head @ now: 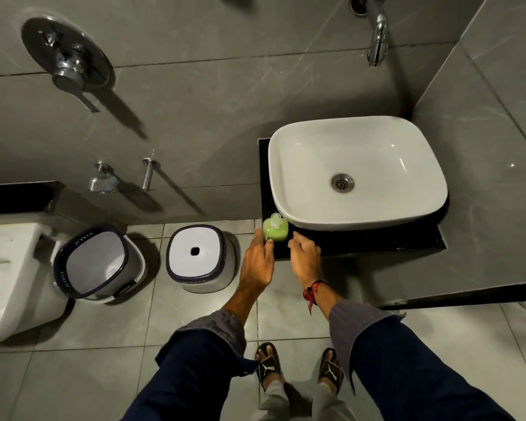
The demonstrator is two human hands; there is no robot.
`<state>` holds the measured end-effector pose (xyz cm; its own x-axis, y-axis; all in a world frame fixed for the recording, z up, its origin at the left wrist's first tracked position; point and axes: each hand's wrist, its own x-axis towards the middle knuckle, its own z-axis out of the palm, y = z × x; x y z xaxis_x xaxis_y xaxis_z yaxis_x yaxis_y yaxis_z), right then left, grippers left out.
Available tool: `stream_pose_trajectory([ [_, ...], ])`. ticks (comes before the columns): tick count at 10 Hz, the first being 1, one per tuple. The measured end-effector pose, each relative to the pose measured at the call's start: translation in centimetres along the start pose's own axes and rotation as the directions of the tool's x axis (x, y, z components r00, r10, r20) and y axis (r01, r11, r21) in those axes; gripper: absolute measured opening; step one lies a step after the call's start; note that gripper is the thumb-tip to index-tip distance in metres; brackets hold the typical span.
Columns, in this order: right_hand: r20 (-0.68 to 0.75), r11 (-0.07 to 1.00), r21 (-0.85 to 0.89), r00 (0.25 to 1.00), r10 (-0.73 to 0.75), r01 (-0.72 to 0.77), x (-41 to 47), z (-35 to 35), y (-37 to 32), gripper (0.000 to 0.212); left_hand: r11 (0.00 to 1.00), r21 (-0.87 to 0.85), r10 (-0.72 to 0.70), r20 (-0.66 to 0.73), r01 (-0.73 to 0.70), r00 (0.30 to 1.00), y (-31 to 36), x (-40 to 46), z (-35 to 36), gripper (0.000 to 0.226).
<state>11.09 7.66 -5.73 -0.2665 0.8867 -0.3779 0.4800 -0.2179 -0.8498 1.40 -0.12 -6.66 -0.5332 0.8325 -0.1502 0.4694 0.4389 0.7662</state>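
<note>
A small green soap dispenser [275, 230] with a clear pump top stands at the front left corner of the black counter [377, 241], right beside the white basin [362, 126]. My left hand [257, 262] reaches to the bottle's left side with straight, slightly blurred fingers, and its thumb is near the bottle's base. My right hand [305, 256] is just right of the bottle, its fingers resting on the counter's front edge. Neither hand is clearly wrapped round the bottle.
A wall tap [377, 38] hangs above the basin. On the tiled floor to the left are a white stool [199, 259], a tilted white bucket [94, 265] and a toilet [9, 284]. A shower mixer [67, 65] is on the wall. My sandalled feet stand below the counter.
</note>
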Motion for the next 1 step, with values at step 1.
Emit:
stream_pose_trajectory([
  [1, -0.171, 0.956, -0.177, 0.949, -0.265, 0.235, -0.83, -1.49, -1.26, 0.029, 0.977, 0.165, 0.145, -0.06, -0.134, 0.988, -0.13, 0.42, -1.82, 0.04],
])
